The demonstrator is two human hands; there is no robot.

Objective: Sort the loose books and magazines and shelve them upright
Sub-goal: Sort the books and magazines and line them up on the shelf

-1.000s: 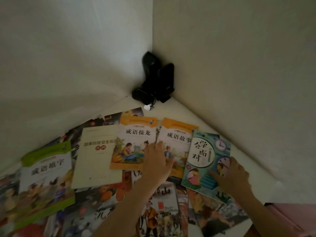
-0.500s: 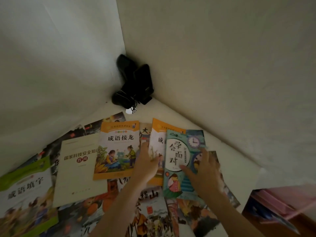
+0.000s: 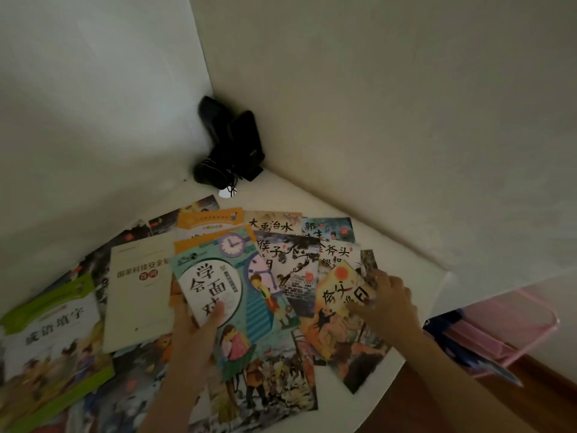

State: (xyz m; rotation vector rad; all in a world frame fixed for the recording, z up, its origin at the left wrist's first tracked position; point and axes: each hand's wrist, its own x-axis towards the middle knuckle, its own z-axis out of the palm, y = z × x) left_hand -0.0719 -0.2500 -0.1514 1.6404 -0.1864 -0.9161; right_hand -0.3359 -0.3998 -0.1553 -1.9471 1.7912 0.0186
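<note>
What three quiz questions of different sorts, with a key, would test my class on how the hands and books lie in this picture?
1. True or false: the teal clock-cover book lies on top of the orange-banded books.
2. Which hand grips the teal book? A) left hand B) right hand C) neither
3. Fill in: the right hand's fingers touch the book with an orange ____ on its cover.

Key:
1. True; it overlaps them.
2. A; its thumb lies across the cover at the lower left edge.
3. Sun.

All the books lie flat on the white surface; none stands upright yet.
</note>
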